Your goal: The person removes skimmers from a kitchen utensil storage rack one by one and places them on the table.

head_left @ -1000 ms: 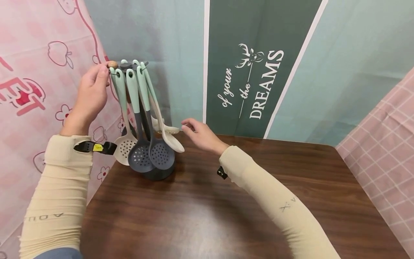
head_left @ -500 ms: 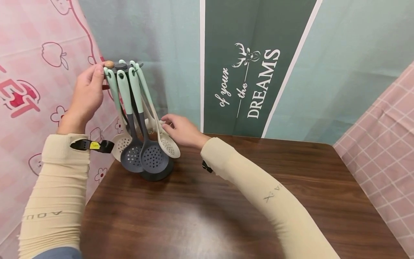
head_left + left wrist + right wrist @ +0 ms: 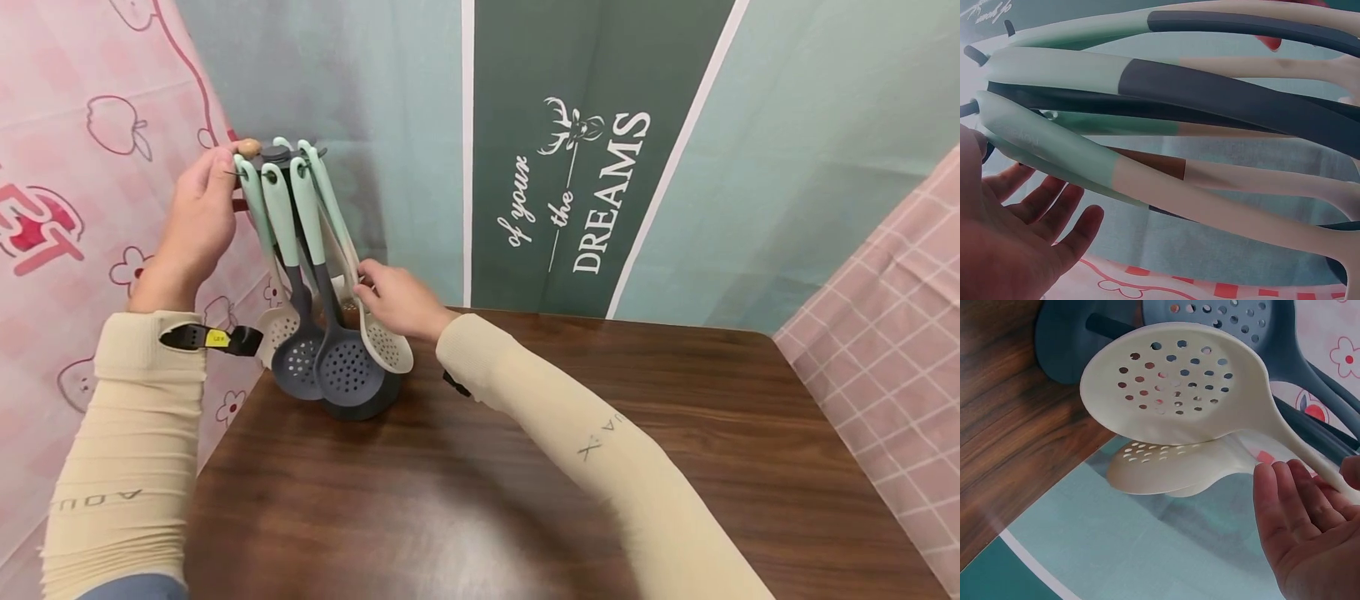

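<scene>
Head view: a utensil stand stands near the far left corner of the desk, ringed with hanging tools. The tool that matters is the cream skimmer, on the side of the stand facing the desk's right edge. Its long axis hangs steeply: the mint handle end is up at the stand's top, and the holed bowl is low, above the desk.

Of the two hands, the right is nearer. The right hand pinches the skimmer low on its handle, just above the bowl, with its forearm slanting in from the near right part of the desk. In the right wrist view the handle passes between thumb and fingers, and a second cream skimmer hangs just behind the first bowl.

The left hand is at the stand's top, on the side toward the desk's left edge, beside a wooden knob. Its fingers bend loosely under the mint handles; whether it grips the stand or merely touches it, I cannot tell.
</scene>
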Tool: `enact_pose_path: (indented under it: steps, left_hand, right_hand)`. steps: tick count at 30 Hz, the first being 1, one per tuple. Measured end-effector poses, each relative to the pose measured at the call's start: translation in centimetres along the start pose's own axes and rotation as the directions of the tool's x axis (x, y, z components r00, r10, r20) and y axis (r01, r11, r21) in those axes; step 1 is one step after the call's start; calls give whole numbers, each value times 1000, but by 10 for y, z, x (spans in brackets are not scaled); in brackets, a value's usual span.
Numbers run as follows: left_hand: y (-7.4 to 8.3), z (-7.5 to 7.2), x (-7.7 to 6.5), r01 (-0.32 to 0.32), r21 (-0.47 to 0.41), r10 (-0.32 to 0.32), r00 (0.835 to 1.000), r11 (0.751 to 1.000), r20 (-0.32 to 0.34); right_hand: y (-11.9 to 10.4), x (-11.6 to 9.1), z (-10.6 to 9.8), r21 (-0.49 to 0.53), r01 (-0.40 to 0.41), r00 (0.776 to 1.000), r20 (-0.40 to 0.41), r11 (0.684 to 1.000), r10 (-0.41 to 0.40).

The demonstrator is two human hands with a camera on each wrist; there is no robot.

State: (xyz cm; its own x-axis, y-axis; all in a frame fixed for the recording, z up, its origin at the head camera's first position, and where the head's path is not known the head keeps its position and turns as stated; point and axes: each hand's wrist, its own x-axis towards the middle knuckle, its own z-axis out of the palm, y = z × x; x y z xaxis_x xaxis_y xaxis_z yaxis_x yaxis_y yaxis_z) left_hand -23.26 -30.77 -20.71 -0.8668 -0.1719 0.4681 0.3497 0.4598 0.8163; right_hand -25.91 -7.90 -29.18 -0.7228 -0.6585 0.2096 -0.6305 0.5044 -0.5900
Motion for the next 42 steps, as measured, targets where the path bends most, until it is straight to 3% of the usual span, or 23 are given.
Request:
enact_pose_path:
  steps: [11,19,28,35,42]
  left_hand:
    - [2,-1,1,26,-3,-26,1000,1000,7]
    - [6,2,1,25,-68,-25,1000,997,-1]
    - [6,-2,-4,24,1,-24,1000,1000,2]
    - [7,-2,-5,46,35,-47,999,998,24]
    - [5,-2,-5,24,31,-25,999,999,32]
  right_hand:
    - [-4,-1,4,16,-35,999,5,999,35]
    - [-7,-4,4,-8,-34,999,-18,999,34]
    - [-9,-9,6,-64,-20,999,-46,998,17]
    - [-8,-12,6,-26,-17,999,-46,1000,15]
    - [-7,-13,3,6,-3,999,-32,1000,3]
